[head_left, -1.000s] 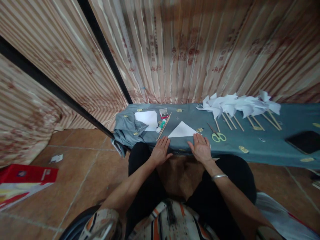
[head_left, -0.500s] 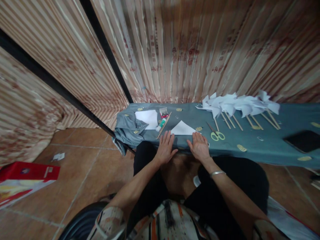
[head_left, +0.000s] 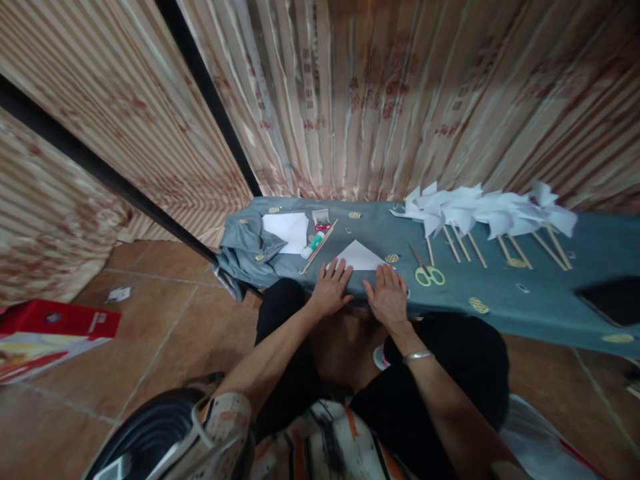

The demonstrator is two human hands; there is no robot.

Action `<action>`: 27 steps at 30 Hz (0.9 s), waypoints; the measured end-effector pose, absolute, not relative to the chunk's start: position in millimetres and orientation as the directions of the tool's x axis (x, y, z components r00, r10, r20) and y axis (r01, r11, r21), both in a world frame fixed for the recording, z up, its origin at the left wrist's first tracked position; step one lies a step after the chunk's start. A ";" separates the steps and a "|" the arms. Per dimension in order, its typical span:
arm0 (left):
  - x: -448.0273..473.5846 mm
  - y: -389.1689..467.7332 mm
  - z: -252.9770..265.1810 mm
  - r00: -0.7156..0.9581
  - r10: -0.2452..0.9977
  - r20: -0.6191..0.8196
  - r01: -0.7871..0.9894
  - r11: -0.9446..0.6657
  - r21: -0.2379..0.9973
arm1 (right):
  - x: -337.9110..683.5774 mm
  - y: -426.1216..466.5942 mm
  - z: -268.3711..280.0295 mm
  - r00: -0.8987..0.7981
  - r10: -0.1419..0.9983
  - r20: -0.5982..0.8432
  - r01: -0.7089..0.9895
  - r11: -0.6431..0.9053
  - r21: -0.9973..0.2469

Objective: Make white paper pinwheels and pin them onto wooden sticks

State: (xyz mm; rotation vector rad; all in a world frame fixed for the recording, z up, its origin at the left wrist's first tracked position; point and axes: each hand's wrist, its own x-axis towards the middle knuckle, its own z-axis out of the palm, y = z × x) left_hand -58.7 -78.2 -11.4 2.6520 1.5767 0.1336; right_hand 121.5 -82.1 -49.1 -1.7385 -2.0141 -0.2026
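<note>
A white sheet of paper folded into a triangle lies on the cloth-covered table, its point facing away from me. My left hand rests flat with fingers stretched over the triangle's left corner. On the right corner, the fingers of my right hand lie flat along the near folded edge. Green-handled scissors lie just right of my right hand. To the left of the triangle are thin wooden sticks, a glue stick and a small open box with tiny items inside.
A stack of white paper sits on the left end of the table. Several white paper pinwheels on sticks lie in a row at the back right. A dark phone-like slab is at the far right. Black poles slant at left.
The camera view has shifted slightly. My left hand has slid a little further onto the triangle's left corner; my right hand stays on the right corner.
</note>
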 end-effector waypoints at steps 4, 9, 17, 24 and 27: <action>-66.1 -79.7 -9.6 0.470 0.881 0.054 0.878 -0.473 0.078 | 121.7 -83.6 -42.8 -0.075 0.904 0.421 0.960 0.179 -0.214; -64.5 -78.0 -13.4 0.477 0.878 0.042 0.874 -0.478 0.085 | 112.3 -84.4 -30.7 -0.051 0.897 0.439 0.963 0.161 -0.217; -64.3 -78.7 -11.3 0.472 0.881 0.039 0.874 -0.474 0.108 | 87.7 -79.2 -32.3 -0.231 0.890 0.394 0.911 0.340 -0.234; -65.2 -78.7 -10.2 0.470 0.882 0.028 0.877 -0.470 0.101 | 128.3 -81.3 -44.7 -0.034 0.903 0.429 0.950 0.163 -0.267; -65.4 -78.5 -11.4 0.474 0.880 0.037 0.875 -0.475 0.097 | 133.3 -81.7 -47.6 -0.035 0.902 0.430 0.952 0.162 -0.261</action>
